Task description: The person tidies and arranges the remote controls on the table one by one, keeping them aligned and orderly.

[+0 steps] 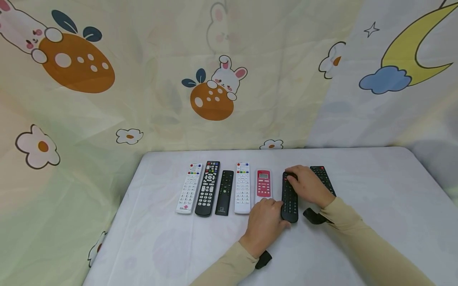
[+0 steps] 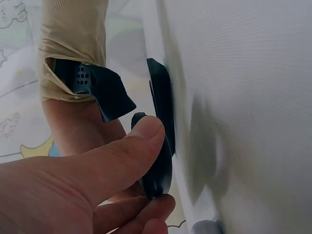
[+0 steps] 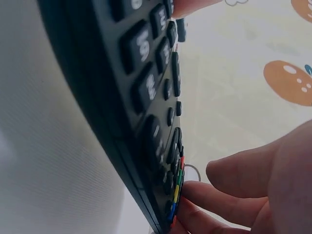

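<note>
A black remote control (image 1: 290, 202) with rows of small buttons lies lengthwise between my two hands, right of a row of remotes. My left hand (image 1: 264, 222) pinches its near end between thumb and fingers; the left wrist view shows the thumb (image 2: 146, 127) over one edge of the remote (image 2: 158, 173). At its far end is my right hand (image 1: 309, 186), fingers curled at the top edge. In the right wrist view, fingertips (image 3: 195, 214) touch the remote (image 3: 141, 122) near its coloured buttons. Next to the left hand is a red-and-white remote (image 1: 263, 184).
Left of the hands stand a white remote (image 1: 242, 188), a slim black one (image 1: 224, 192), a larger black one (image 1: 208, 188) and another white one (image 1: 189, 188). Another black remote (image 1: 323, 178) lies partly behind the right hand. All are on a white-covered table (image 1: 161, 250) before a patterned cloth (image 1: 161, 99).
</note>
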`<action>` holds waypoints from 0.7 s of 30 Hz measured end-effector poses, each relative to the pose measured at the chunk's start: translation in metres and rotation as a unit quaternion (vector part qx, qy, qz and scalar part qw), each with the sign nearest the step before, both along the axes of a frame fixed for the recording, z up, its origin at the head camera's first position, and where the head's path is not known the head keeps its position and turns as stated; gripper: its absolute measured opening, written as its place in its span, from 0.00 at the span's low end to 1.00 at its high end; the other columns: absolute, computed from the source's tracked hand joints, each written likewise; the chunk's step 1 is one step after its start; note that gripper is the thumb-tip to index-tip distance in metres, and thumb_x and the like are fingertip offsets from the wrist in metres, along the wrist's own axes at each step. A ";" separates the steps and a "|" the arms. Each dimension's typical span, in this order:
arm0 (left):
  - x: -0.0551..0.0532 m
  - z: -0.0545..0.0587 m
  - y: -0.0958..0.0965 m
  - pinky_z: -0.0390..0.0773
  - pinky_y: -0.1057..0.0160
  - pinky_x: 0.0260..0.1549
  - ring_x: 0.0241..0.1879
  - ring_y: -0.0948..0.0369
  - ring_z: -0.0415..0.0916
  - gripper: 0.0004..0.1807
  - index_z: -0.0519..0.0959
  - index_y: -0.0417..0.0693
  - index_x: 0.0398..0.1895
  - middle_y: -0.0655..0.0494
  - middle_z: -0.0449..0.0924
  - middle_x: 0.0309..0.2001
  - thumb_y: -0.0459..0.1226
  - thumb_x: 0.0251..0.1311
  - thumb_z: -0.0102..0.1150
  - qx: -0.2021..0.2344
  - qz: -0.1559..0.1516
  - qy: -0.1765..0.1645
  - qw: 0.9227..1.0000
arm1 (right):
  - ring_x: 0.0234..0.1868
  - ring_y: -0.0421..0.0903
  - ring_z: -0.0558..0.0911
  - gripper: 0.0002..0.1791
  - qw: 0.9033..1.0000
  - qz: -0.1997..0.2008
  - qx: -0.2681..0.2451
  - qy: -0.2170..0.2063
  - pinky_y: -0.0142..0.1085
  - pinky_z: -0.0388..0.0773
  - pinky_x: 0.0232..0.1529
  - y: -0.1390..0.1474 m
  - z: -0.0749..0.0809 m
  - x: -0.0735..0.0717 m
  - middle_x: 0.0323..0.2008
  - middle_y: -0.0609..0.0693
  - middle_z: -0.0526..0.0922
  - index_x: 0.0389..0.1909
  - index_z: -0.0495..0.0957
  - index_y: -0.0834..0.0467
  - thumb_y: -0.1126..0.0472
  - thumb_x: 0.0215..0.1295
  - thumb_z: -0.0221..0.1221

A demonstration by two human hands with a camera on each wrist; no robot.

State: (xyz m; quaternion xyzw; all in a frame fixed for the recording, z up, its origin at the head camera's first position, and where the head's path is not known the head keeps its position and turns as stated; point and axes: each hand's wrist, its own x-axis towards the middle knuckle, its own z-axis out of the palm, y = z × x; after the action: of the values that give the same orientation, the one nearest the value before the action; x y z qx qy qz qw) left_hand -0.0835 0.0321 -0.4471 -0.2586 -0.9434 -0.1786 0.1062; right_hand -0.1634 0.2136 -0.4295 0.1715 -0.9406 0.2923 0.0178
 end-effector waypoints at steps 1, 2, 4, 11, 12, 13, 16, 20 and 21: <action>0.000 0.000 0.001 0.73 0.69 0.31 0.32 0.65 0.76 0.30 0.87 0.46 0.44 0.59 0.84 0.34 0.51 0.38 0.83 0.003 0.001 0.000 1.000 | 0.57 0.68 0.77 0.17 1.000 0.002 -0.001 0.003 0.61 0.71 0.59 0.000 0.000 -0.001 0.53 0.72 0.79 0.56 0.76 0.75 0.68 0.73 0.53; -0.001 0.000 0.002 0.73 0.69 0.31 0.32 0.65 0.76 0.30 0.87 0.46 0.44 0.60 0.84 0.34 0.51 0.38 0.83 0.006 0.003 0.001 1.000 | 0.57 0.68 0.77 0.17 1.000 0.005 -0.003 0.005 0.61 0.71 0.59 0.000 0.001 -0.002 0.53 0.72 0.79 0.56 0.76 0.75 0.69 0.73 0.53; -0.002 0.000 0.004 0.73 0.70 0.31 0.32 0.65 0.77 0.29 0.87 0.45 0.44 0.60 0.84 0.33 0.51 0.39 0.83 0.013 0.005 0.000 1.000 | 0.56 0.67 0.77 0.17 1.000 0.008 -0.004 0.010 0.61 0.71 0.59 0.000 0.001 -0.004 0.52 0.72 0.79 0.56 0.76 0.75 0.69 0.72 0.53; -0.005 -0.002 0.009 0.72 0.71 0.30 0.31 0.66 0.77 0.28 0.87 0.44 0.43 0.59 0.83 0.32 0.48 0.39 0.84 0.028 0.017 -0.007 0.999 | 0.57 0.67 0.77 0.17 1.000 0.011 0.002 0.009 0.60 0.70 0.60 0.000 0.001 -0.012 0.52 0.71 0.80 0.55 0.77 0.75 0.68 0.73 0.53; -0.005 -0.002 0.010 0.73 0.71 0.30 0.31 0.65 0.76 0.27 0.87 0.44 0.43 0.59 0.84 0.32 0.48 0.40 0.84 0.028 0.019 -0.007 0.999 | 0.57 0.67 0.77 0.17 1.000 0.011 0.001 0.006 0.60 0.70 0.60 -0.001 0.002 -0.013 0.52 0.71 0.80 0.55 0.77 0.75 0.68 0.73 0.53; -0.006 -0.002 0.010 0.73 0.71 0.30 0.31 0.65 0.77 0.27 0.87 0.44 0.43 0.59 0.84 0.32 0.48 0.40 0.84 0.028 0.022 -0.005 0.999 | 0.57 0.67 0.77 0.17 1.000 0.010 -0.001 0.004 0.60 0.70 0.60 -0.001 0.002 -0.014 0.52 0.71 0.80 0.56 0.76 0.75 0.68 0.72 0.53; -0.007 -0.004 0.012 0.73 0.71 0.29 0.32 0.64 0.76 0.28 0.87 0.44 0.43 0.58 0.84 0.32 0.48 0.40 0.84 0.029 0.030 -0.001 0.999 | 0.57 0.67 0.77 0.17 1.000 0.009 -0.002 -0.006 0.60 0.71 0.60 -0.002 0.004 -0.018 0.53 0.72 0.79 0.56 0.76 0.76 0.68 0.73 0.52; -0.009 -0.005 0.015 0.73 0.70 0.27 0.32 0.64 0.76 0.27 0.87 0.44 0.42 0.58 0.84 0.32 0.49 0.40 0.83 0.027 0.041 0.004 0.999 | 0.58 0.68 0.76 0.18 1.000 0.006 0.004 -0.020 0.60 0.70 0.60 -0.003 0.006 -0.023 0.54 0.72 0.78 0.57 0.75 0.76 0.68 0.73 0.52; -0.009 -0.005 0.015 0.73 0.70 0.26 0.32 0.64 0.76 0.27 0.88 0.44 0.42 0.58 0.84 0.32 0.49 0.41 0.83 0.027 0.043 0.005 0.999 | 0.59 0.68 0.76 0.18 1.000 0.005 0.006 -0.022 0.60 0.70 0.60 -0.004 0.006 -0.025 0.55 0.72 0.78 0.57 0.75 0.76 0.68 0.73 0.51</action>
State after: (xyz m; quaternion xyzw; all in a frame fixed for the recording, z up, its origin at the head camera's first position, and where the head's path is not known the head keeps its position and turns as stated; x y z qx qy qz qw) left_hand -0.0929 0.0473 -0.4525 -0.2160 -0.9477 -0.1984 0.1258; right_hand -0.1881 0.2100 -0.4239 0.1700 -0.9418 0.2901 -0.0052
